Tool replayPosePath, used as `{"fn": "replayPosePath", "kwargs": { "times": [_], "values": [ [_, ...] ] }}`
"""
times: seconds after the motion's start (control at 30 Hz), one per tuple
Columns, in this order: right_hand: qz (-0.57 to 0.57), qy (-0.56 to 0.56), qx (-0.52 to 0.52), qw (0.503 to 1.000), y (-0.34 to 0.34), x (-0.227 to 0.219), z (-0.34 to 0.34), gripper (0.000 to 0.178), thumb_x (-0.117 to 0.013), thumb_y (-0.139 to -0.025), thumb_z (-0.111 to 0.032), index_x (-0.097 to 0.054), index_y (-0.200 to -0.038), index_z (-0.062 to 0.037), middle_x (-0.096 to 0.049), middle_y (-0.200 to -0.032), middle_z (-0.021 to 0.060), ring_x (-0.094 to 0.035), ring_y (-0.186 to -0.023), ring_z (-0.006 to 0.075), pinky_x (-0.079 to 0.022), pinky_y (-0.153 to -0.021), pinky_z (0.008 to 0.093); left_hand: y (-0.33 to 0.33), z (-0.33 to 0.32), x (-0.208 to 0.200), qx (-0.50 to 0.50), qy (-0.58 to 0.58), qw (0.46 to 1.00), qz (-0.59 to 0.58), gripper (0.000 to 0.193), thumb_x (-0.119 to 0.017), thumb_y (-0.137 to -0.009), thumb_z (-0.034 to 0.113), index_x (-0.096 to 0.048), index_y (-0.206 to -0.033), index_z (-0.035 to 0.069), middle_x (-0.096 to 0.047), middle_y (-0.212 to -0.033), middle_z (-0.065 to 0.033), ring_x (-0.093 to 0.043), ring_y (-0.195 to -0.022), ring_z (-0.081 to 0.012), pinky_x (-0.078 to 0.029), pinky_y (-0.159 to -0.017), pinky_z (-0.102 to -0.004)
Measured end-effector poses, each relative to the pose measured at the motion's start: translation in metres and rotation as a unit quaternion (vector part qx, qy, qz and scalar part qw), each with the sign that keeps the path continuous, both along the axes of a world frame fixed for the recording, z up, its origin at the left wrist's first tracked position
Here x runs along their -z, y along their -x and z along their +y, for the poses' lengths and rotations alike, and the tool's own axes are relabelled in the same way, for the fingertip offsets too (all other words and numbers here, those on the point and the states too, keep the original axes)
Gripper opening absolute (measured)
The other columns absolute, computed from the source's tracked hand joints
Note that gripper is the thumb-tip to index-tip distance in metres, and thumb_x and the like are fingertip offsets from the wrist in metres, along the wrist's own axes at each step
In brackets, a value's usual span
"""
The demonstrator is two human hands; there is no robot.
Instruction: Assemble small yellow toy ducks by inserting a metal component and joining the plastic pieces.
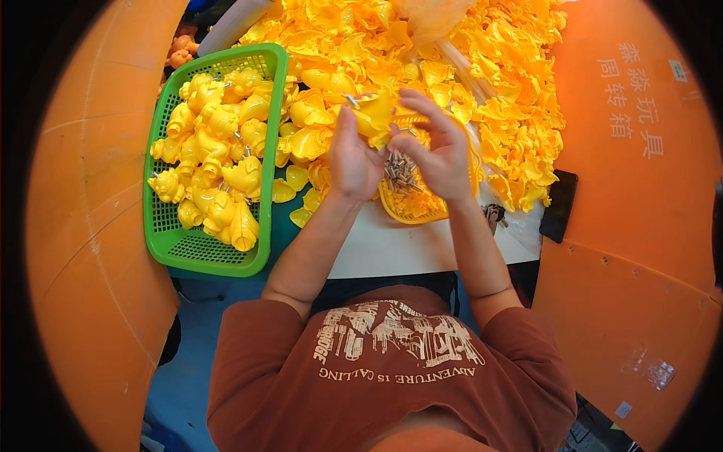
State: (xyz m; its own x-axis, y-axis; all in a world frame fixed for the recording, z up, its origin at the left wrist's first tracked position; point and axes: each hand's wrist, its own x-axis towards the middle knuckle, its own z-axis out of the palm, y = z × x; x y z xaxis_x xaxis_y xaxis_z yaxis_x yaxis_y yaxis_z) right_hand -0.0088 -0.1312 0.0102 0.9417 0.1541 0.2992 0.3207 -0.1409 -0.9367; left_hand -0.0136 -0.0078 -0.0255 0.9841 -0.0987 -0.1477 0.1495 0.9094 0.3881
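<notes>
My left hand (pixel 354 158) is closed on a yellow plastic toy part (pixel 375 119), holding it up above the table. A short metal pin (pixel 350 100) shows at the part's upper left. Close to the part's right side is my right hand (pixel 439 151), its thumb and fingers curled in; whatever they grip is too small to make out. Below the hands sits a yellow basket (pixel 410 220), holding many small metal pins (pixel 401 175) and yellow bits.
To the left stands a green basket (pixel 152 218) of assembled yellow figures (pixel 215 151), some with metal pins sticking out. Loose yellow shells (pixel 520 113) are heaped across the back and right. A dark phone-like slab (pixel 559 206) leans near the right orange panel (pixel 625 196). Another orange panel (pixel 90 188) borders the left.
</notes>
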Motion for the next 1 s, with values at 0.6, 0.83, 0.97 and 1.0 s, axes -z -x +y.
{"fn": "replayPosePath", "kwargs": {
  "times": [0.6, 0.83, 0.97, 1.0],
  "values": [
    [-0.004, 0.52, 0.015, 0.854, -0.015, 0.038, -0.061, 0.009, -0.058, -0.077, -0.011, -0.062, -0.079, -0.0039, -0.058, -0.08, 0.0111, -0.058, -0.077, 0.0299, -0.047, -0.069, 0.0383, -0.007, -0.001, -0.005, -0.025, -0.14, 0.99, -0.018, 0.046, -0.027, -0.096, 0.045, -0.047, -0.109, 0.005, -0.056, -0.09, -0.0073, -0.053, -0.07, -0.0176, -0.041, -0.059, -0.0288],
    [-0.026, 0.447, 0.05, 0.893, -0.008, 0.025, -0.063, 0.01, -0.061, -0.076, -0.009, -0.063, -0.084, -0.0042, -0.058, -0.081, 0.0113, -0.058, -0.079, 0.029, -0.047, -0.07, 0.0373, -0.011, -0.006, 0.001, 0.031, -0.142, 0.989, -0.041, 0.05, -0.025, -0.096, 0.045, -0.047, -0.111, 0.003, -0.058, -0.094, -0.0114, -0.054, -0.068, -0.0184, -0.042, -0.057, -0.0286],
    [-0.044, 0.51, 0.011, 0.859, -0.012, 0.032, -0.054, 0.011, -0.061, -0.074, -0.011, -0.063, -0.083, -0.0054, -0.058, -0.083, 0.0093, -0.058, -0.081, 0.0267, -0.048, -0.069, 0.0366, -0.009, -0.01, 0.008, 0.048, -0.12, 0.989, -0.07, 0.052, -0.023, -0.096, 0.047, -0.046, -0.112, 0.003, -0.058, -0.096, -0.0127, -0.053, -0.067, -0.0188, -0.042, -0.057, -0.0287],
    [-0.036, 0.546, -0.004, 0.837, -0.014, 0.034, -0.053, 0.011, -0.061, -0.073, -0.011, -0.063, -0.082, -0.0057, -0.058, -0.084, 0.0087, -0.058, -0.081, 0.0261, -0.048, -0.068, 0.0364, -0.006, -0.009, 0.01, 0.046, -0.121, 0.989, -0.071, 0.052, -0.023, -0.096, 0.047, -0.046, -0.112, 0.003, -0.058, -0.096, -0.0127, -0.053, -0.067, -0.0188, -0.042, -0.057, -0.0287]
  ]
}}
